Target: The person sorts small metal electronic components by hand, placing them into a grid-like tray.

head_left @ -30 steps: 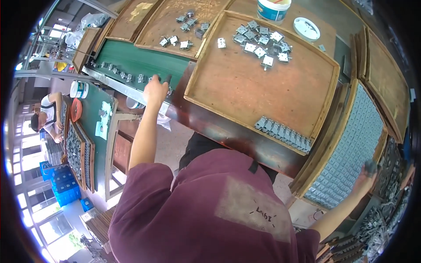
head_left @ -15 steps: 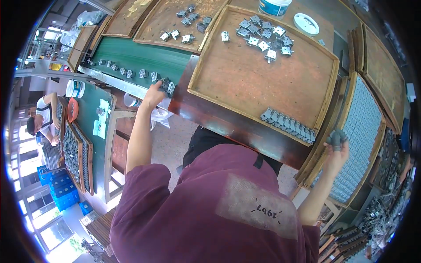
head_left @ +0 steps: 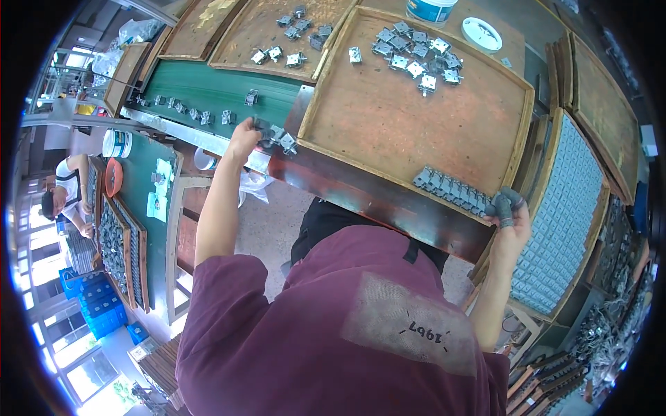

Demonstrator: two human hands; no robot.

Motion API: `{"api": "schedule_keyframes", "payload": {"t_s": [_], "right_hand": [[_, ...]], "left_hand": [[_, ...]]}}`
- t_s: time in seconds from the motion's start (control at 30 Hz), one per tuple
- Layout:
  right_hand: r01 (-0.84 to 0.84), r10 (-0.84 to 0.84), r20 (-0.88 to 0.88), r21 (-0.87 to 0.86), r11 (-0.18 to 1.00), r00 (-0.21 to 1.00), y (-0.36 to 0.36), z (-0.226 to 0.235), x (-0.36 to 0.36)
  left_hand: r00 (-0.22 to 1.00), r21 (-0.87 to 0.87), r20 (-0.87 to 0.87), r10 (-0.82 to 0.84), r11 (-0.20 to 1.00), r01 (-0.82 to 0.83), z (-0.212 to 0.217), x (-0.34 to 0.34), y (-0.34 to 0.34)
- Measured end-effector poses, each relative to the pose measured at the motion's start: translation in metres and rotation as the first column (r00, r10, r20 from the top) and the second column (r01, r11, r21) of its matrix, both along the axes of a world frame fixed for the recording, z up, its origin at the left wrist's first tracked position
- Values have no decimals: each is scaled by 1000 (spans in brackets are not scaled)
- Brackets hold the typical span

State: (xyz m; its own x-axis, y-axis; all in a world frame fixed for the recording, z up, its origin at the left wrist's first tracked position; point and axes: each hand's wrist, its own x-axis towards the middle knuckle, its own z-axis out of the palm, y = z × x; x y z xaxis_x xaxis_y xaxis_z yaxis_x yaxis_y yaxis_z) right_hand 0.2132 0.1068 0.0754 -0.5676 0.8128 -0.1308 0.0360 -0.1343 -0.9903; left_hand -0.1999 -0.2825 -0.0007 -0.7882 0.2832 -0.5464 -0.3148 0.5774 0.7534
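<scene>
My left hand (head_left: 244, 143) is closed on a few small box-shaped metal fittings (head_left: 283, 139) at the end of the green belt, beside the tray corner. Grey covers show on its fingertips. At the near right corner of the wooden tray (head_left: 416, 125), my right hand (head_left: 512, 222) has its grey-covered fingers curled at the end of a tight row of metal fittings (head_left: 449, 189). Those fingers hide whatever lies between them. A loose pile of similar fittings (head_left: 420, 54) lies at the tray's far side, with a single fitting (head_left: 355, 55) to its left.
Several fittings lie spaced along the green belt (head_left: 208, 87). Right of my tray, a tilted tray (head_left: 562, 215) is packed with fittings. A white bucket (head_left: 430, 11) and a round lid (head_left: 481, 35) stand beyond. Another person (head_left: 73, 184) works at the left bench.
My right hand has come left from above the packed tray to the row's end. My left hand's fittings have shifted right, off the belt's end. One belt fitting now sits farther back.
</scene>
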Motion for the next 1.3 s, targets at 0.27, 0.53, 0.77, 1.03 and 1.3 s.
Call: {"api": "schedule_keyframes", "payload": {"t_s": [0.27,0.53,0.77,1.03,1.3], "right_hand": [[-16,15,99,10,1000,995,-26,24,-15],[-414,422,111,-89,906,900,-54,67,-39],[-424,136,430,698,577,893,-46,75,-22],[-432,130,430,744,510,894,-37,68,-6],[-376,-28,422,833,407,906,-40,43,-22]], "left_hand": [[995,680,-72,71,733,-3,59,69,82],[923,783,20,-383,580,224,103,200,185],[837,813,-29,-546,475,338,121,227,205],[777,732,-62,-627,500,462,113,243,219],[802,618,-313,-509,532,579,101,262,237]]}}
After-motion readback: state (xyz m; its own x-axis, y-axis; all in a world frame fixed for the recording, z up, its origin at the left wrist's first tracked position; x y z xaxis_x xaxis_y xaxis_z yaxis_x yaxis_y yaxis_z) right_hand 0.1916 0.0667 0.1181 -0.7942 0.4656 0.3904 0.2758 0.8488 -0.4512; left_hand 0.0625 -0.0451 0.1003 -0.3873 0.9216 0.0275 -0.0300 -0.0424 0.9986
